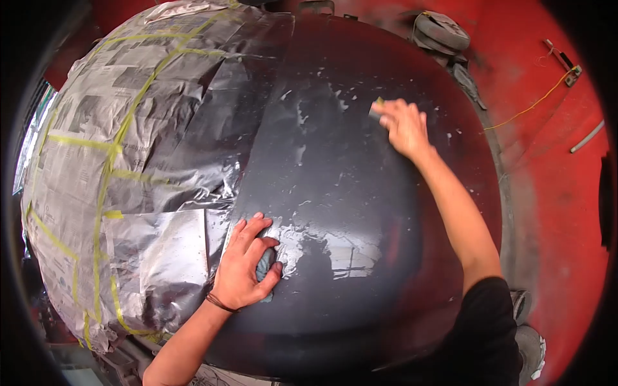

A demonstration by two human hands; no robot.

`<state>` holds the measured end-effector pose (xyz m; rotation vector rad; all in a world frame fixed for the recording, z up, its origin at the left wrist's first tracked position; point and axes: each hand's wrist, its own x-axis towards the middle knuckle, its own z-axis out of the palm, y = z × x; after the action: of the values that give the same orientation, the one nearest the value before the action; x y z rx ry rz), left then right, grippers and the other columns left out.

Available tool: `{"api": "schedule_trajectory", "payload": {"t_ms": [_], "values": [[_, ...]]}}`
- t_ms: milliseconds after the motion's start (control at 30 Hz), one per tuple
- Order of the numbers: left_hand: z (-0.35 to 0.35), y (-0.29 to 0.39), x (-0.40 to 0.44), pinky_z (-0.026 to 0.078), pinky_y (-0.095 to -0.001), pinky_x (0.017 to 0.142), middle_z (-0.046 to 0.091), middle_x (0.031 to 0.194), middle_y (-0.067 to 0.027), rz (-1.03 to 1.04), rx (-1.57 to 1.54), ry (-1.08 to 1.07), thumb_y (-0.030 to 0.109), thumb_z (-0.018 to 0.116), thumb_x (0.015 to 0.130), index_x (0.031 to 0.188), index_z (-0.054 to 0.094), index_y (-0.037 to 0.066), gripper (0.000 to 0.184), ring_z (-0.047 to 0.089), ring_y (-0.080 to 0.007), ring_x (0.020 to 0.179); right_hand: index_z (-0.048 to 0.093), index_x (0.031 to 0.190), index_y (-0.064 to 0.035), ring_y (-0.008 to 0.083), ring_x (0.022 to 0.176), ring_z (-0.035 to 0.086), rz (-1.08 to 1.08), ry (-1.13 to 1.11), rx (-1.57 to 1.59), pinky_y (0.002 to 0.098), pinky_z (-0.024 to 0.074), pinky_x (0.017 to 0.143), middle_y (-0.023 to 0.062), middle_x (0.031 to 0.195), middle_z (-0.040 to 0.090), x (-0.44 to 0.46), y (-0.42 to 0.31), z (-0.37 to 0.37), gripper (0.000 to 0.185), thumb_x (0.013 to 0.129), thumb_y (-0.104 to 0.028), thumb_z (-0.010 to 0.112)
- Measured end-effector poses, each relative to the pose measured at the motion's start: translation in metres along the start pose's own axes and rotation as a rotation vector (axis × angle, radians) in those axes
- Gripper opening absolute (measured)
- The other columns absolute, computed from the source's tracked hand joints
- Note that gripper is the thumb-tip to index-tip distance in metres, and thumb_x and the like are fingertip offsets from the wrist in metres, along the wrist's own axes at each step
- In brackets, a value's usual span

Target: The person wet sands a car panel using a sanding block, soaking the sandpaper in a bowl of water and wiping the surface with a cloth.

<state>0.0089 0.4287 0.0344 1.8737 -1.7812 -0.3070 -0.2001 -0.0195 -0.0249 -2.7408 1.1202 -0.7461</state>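
Observation:
A wet, dark grey painted vehicle panel [335, 199], reddish towards its edges, curves away in front of me. My left hand [241, 270] rests at its lower left, with thumb and fingers round a bunched blue-grey cloth [262, 265]. Higher up on the right, my right hand [405, 127] presses a small flat pad [374, 109] on the panel; a pale side and a yellow-green bit show past the fingertips, and the rest is covered. Water streaks and droplets lie between the two hands.
Newspaper sheets [151, 93] joined with yellow tape [116, 149] mask the left side, with wet, shiny plastic along the join. Beyond the panel, the red floor [541, 154] holds a round grey object [441, 33], a yellow cord [534, 104] and a pale tube [587, 137].

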Motion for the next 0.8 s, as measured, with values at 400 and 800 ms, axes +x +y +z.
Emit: {"api": "schedule_trajectory", "payload": {"t_ms": [400,800], "values": [[0.000,0.000,-0.002,0.031,-0.0625,0.136,0.060,0.160,-0.0231,0.014,-0.002,0.011,0.016,0.083,0.090,0.125,0.073,0.003,0.039,0.049,-0.0464,0.160,0.082,0.142,-0.0363,0.0294,0.123,0.064,-0.067,-0.037,0.049,0.0520,0.0469,0.112,0.0015,0.143,0.073,-0.029,-0.033,-0.004,0.037,0.108,-0.026,0.072],[-0.004,-0.003,0.000,0.036,-0.0601,0.135,0.062,0.157,-0.0217,0.041,-0.015,0.047,0.023,0.081,0.092,0.123,0.073,0.005,0.037,0.050,-0.0433,0.159,0.081,0.142,-0.0352,0.0347,0.127,0.066,-0.125,-0.037,0.050,0.0564,0.0487,0.112,0.0029,0.142,0.074,0.005,-0.062,0.016,0.037,0.106,-0.028,0.073]]}}
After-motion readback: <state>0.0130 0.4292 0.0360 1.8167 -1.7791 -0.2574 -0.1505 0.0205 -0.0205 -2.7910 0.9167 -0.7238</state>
